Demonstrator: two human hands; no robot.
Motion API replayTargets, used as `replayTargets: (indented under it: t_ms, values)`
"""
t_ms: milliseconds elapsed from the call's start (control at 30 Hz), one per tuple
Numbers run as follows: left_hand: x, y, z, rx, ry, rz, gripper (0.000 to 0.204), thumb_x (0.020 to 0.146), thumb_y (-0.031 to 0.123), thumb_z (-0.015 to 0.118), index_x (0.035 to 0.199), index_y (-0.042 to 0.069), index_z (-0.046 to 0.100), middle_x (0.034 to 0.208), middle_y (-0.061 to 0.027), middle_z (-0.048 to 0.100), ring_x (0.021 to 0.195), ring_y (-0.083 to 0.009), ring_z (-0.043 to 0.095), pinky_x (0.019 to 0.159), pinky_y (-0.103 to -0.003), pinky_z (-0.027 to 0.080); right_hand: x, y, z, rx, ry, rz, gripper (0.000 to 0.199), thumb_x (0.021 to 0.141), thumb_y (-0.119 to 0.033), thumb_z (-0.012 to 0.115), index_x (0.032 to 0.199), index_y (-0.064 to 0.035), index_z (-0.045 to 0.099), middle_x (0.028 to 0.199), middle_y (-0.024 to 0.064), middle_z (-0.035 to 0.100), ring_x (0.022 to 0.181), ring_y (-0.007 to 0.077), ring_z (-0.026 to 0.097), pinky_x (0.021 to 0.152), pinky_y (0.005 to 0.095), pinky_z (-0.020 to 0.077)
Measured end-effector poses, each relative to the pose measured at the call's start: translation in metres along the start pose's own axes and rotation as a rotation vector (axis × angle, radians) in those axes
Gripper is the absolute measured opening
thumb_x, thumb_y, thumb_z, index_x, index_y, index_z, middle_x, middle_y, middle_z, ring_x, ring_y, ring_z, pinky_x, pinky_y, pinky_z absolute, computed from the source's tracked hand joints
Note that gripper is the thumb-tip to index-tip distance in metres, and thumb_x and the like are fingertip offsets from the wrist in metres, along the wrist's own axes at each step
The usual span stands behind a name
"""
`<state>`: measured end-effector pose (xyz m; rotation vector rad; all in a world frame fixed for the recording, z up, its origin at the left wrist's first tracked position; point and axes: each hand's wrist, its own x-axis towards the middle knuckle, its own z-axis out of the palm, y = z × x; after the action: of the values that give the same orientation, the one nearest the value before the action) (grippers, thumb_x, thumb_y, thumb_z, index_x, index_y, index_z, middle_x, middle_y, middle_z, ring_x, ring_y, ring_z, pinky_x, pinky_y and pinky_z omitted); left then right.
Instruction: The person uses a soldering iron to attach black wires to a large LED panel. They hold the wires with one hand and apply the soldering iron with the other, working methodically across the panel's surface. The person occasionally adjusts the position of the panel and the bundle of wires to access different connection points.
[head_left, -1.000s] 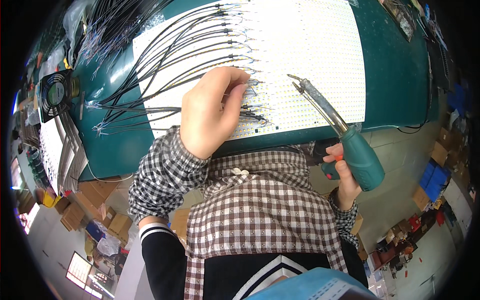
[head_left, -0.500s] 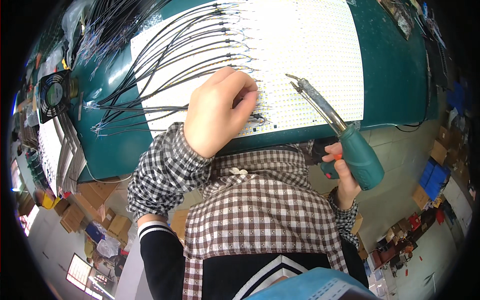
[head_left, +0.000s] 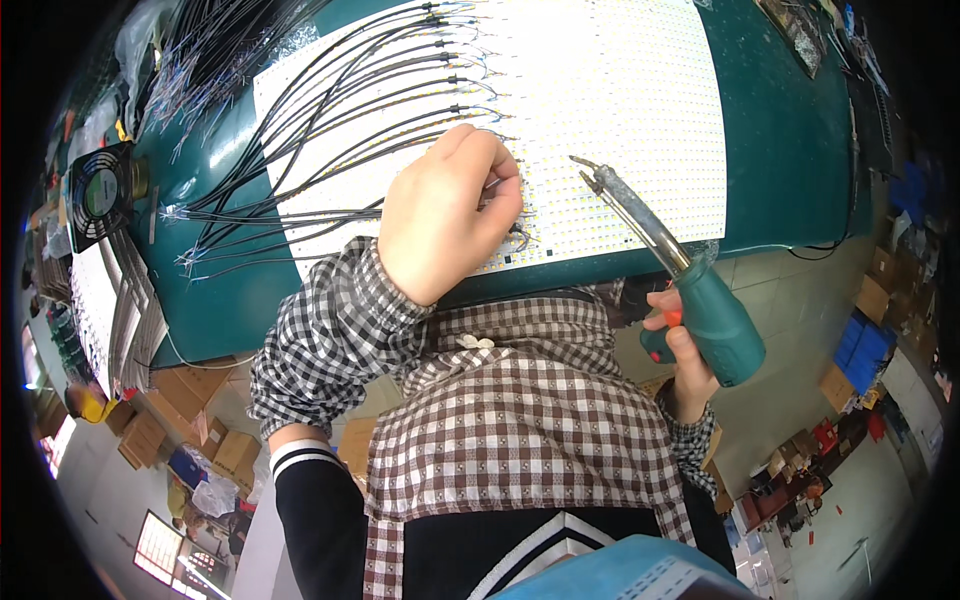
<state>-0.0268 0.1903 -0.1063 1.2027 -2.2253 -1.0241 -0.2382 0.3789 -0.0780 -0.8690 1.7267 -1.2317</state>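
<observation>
A white panel (head_left: pixel 620 130) dotted with rows of tiny yellowish squares lies on the green table. Black cables (head_left: pixel 330 110) cross its left part, their thin stripped wire ends reaching the dot rows. My left hand (head_left: pixel 450 210) rests over the lower cables with thumb and forefinger pinched together beside the wire ends; what is between the fingertips is hidden. In my right hand (head_left: pixel 690 365) is a green soldering gun (head_left: pixel 725 325) with a red trigger, its fingers wrapped round the handle. The gun's metal tip (head_left: pixel 590 170) points up and left, over the panel and right of my left hand.
A small black fan (head_left: pixel 100 195) stands at the table's left edge, above a stack of white panels (head_left: pixel 95 310). More loose black cables (head_left: pixel 225 60) lie at the far left. A dark tray-like object (head_left: pixel 795 35) sits far right. Cardboard boxes (head_left: pixel 190 390) are on the floor.
The panel and its cables have shifted slightly up and left in the picture. My left hand has moved slightly right relative to them, still pinched; the soldering gun is nearly unmoved.
</observation>
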Motion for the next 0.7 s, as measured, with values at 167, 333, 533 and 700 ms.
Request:
replayTargets:
  t_ms: [167, 333, 533, 700]
  values:
    - [-0.004, 0.002, 0.004, -0.014, 0.035, 0.009, 0.010, 0.079, 0.004, 0.067, 0.082, 0.006, 0.058, 0.079, -0.0094, 0.059, 0.064, -0.0287, 0.062, 0.057, -0.038, 0.050, -0.003, 0.007, 0.000, 0.055, -0.051, 0.010, 0.047, 0.086, -0.020, 0.073, 0.119, 0.0093, 0.057, 0.106, 0.0223, 0.067, 0.083, 0.0248, 0.069, 0.074, 0.0347, 0.0581]
    - [0.001, 0.001, 0.001, 0.020, 0.001, 0.062, 0.012, 0.077, 0.003, 0.068, 0.081, 0.005, 0.057, 0.078, -0.0093, 0.058, 0.065, -0.0289, 0.061, 0.058, -0.038, 0.050, -0.009, 0.019, -0.013, 0.070, -0.125, 0.007, 0.070, 0.079, -0.006, 0.082, 0.137, 0.0095, 0.046, 0.116, 0.0216, 0.066, 0.095, 0.0268, 0.072, 0.076, 0.0342, 0.0622]
    - [0.001, -0.001, 0.001, -0.017, -0.009, 0.062, 0.011, 0.077, 0.003, 0.067, 0.079, 0.005, 0.057, 0.079, -0.0100, 0.058, 0.066, -0.0307, 0.061, 0.058, -0.039, 0.049, -0.006, 0.003, 0.001, 0.013, -0.092, 0.010, 0.041, 0.090, -0.028, 0.072, 0.108, 0.0079, 0.063, 0.096, 0.0156, 0.066, 0.087, 0.0230, 0.067, 0.071, 0.0317, 0.0576]
    - [0.003, 0.000, 0.001, 0.033, -0.006, 0.076, 0.011, 0.077, 0.003, 0.067, 0.079, 0.005, 0.057, 0.079, -0.0105, 0.058, 0.066, -0.0323, 0.060, 0.058, -0.040, 0.049, -0.008, 0.015, -0.010, 0.005, -0.150, 0.002, 0.067, 0.077, -0.006, 0.083, 0.133, 0.0099, 0.051, 0.109, 0.0182, 0.069, 0.090, 0.0214, 0.072, 0.078, 0.0330, 0.0612]
